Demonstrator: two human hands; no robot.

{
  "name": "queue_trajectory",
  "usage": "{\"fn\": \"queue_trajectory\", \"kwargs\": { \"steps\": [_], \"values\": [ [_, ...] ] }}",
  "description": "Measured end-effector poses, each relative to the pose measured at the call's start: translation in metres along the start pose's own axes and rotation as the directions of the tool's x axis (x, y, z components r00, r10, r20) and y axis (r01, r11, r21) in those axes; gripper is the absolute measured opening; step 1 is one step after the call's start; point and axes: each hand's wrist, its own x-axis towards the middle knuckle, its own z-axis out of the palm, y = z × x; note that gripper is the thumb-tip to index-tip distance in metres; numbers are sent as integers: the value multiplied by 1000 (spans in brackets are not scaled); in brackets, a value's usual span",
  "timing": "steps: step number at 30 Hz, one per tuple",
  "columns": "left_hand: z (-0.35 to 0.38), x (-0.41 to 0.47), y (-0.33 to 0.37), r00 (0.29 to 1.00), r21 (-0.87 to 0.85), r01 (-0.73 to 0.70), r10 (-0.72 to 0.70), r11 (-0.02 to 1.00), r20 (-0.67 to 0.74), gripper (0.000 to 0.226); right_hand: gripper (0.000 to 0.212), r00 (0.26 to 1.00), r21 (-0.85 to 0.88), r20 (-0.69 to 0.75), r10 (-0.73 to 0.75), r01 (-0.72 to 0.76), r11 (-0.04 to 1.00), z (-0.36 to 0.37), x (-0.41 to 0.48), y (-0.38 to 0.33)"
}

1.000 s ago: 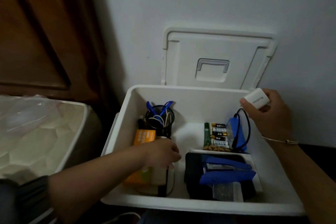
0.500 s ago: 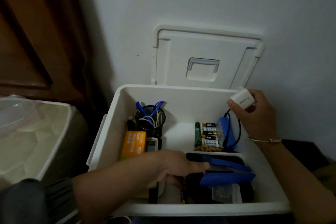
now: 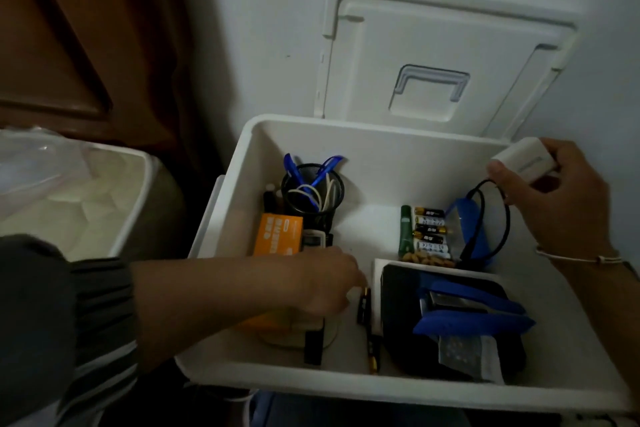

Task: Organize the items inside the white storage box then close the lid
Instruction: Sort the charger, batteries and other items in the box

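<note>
The white storage box stands open, and its lid leans upright on the wall behind it. My left hand reaches low into the box with curled fingers, the tips touching the end of a loose black battery; I cannot see a grip. My right hand hovers over the right rim and holds a white charger, with a black cable looping below. Inside are a black pen holder, an orange box, a row of batteries and a blue stapler.
A white bin with a plastic liner stands directly left of the box. A brown wooden door is behind it, and a white wall runs behind the lid. A small remote lies beside the orange box.
My left hand has moved from the bottle at the front left towards the middle of the box floor, down to the loose battery. My right hand still holds the charger by the right rim.
</note>
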Motion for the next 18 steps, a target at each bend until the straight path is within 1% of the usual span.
{"fn": "queue_trajectory", "kwargs": {
  "steps": [2, 4, 5, 8, 10, 12, 14, 15, 18],
  "values": [
    [8, -5, -3, 994, 235, -95, 81, 967, 70, 51, 58, 1000, -2, 10, 14, -14, 1000, -1, 0, 1],
    [15, -9, -8, 983, 388, -177, 143, 905, 115, 51, 65, 998, 10, 27, 55, -55, 998, -2, 0, 0],
    [18, -9, -9, 974, 435, -221, 181, 873, 134, 51, 69, 996, 20, 40, 80, -81, 996, -2, 1, -1],
    [27, -7, -7, 940, 447, -342, 299, 827, 166, 49, 73, 992, 33, 63, 107, -109, 994, 0, 0, -4],
    [32, -6, -4, 916, 456, -398, 375, 796, 144, 49, 73, 993, 18, 65, 102, -103, 995, 0, -1, -5],
    [38, -4, 1, 886, 500, -453, 432, 738, 167, 56, 72, 992, 16, 69, 104, -105, 994, -1, -1, -5],
    [44, 0, 4, 866, 553, -491, 445, 673, 228, 75, 72, 991, 29, 72, 114, -117, 993, -1, -1, -5],
    [45, 2, 5, 867, 575, -490, 434, 656, 244, 80, 73, 990, 32, 74, 118, -121, 992, -1, 0, -5],
    [47, 8, 5, 884, 611, -460, 398, 644, 245, 78, 73, 991, 54, 74, 112, -116, 992, -1, 0, -4]
  ]
}}
